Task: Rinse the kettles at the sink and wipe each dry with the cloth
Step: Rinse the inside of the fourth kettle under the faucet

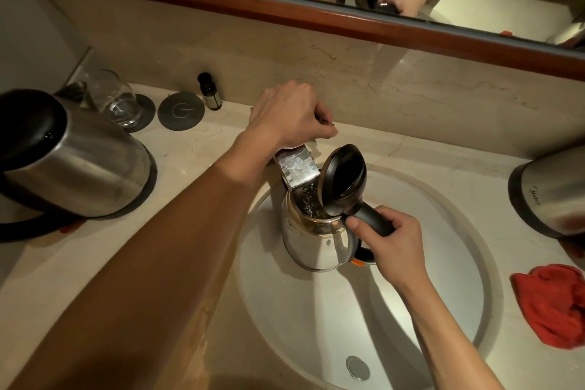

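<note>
The small stainless steel kettle w/ black hinged lid [319,231] is held upright over the white round sink basin [443,294], lid flipped open so water from the flat chrome waterfall tap spout [296,168] can run straight in; water is seen bubbling inside, so prob mid-rinse. The right hand [389,241] is wrapped tight round the black handle, thumb by the lid hinge, presumably to keep the lid up. The left hand [291,114] is curled over the tap lever, grip closed on it, likely for flow control. Kettles counted: 3 — this one, a big steel one [79,161] on the marble desk [196,136] at left, another [550,190] at right. Cloths: 1, red [550,304], near the basin's right rim, not yet used. Also 1 clear glass [114,98], 2 grey coasters, 1 small dark bottle [209,92].
</note>
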### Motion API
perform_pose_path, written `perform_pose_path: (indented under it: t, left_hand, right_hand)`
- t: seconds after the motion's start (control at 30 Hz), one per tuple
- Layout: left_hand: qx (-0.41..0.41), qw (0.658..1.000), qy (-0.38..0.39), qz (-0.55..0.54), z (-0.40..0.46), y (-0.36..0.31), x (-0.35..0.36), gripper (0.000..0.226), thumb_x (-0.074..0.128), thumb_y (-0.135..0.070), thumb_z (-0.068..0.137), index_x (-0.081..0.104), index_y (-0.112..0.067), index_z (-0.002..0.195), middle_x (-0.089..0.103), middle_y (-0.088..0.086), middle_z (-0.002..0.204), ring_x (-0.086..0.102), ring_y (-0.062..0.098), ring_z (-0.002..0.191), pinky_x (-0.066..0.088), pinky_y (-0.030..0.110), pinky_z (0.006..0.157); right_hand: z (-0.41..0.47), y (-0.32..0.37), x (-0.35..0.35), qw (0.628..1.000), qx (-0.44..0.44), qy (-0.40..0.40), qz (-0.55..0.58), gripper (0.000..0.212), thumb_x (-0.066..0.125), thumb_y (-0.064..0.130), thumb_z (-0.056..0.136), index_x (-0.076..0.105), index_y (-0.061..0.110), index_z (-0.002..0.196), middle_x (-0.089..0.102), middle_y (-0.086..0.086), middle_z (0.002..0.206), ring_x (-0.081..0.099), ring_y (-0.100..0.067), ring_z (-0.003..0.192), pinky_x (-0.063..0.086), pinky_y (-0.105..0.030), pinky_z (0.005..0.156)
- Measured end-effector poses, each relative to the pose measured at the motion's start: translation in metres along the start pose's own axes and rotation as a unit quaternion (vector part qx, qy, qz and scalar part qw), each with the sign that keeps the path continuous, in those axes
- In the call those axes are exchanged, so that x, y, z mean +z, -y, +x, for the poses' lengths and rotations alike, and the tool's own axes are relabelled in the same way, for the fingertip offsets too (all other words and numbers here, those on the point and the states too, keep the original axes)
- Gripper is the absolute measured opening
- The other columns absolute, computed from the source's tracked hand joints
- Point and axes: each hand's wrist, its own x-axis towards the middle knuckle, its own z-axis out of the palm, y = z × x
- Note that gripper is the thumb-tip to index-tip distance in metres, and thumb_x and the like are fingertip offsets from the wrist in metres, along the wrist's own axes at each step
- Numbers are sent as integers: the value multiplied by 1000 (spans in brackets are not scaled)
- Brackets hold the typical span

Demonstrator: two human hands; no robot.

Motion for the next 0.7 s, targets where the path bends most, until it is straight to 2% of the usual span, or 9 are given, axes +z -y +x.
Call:
perform_pose_path:
  t: [0.2,0.3,0.47,0.63,0.7]
  left_hand:
    - [7,1000,7,4,1,1,0,17,69,-49,81,78,-36,85,72,-17,82,63,14,84,44,29,69]
    - [12,1000,13,6,1,0,0,15,70,-48,80,78,-36,83,68,-19,76,62,12,81,39,28,66]
    - [24,1000,18,4,1,2,-1,14,71,-48,77,78,-36,79,71,-18,78,61,9,78,37,27,62]
    - [29,999,29,-7,0,5,-1,14,72,-46,75,79,-34,79,73,-14,77,64,10,78,49,30,64]
    - [38,999,32,-16,-3,6,-1,16,70,-45,74,79,-33,78,73,-15,78,65,9,77,54,34,67]
  right_hand:
    - [0,0,-1,1000,7,2,8,49,76,57,61,53,13,55,44,12,48,38,-5,51,30,-16,52]
    - [0,-1,-2,1000,6,4,8,53,76,57,61,56,9,57,44,12,49,38,-5,52,30,-18,52]
    - [0,-5,-3,1000,5,4,7,56,76,58,61,54,6,57,42,12,50,37,-6,52,29,-20,52]
    - [-2,-9,-5,1000,13,-4,14,57,78,57,62,58,4,61,46,9,51,39,-8,54,31,-21,53]
    - [-3,-8,-5,1000,19,-5,24,53,85,46,67,56,3,60,44,10,49,38,-5,50,31,-18,50]
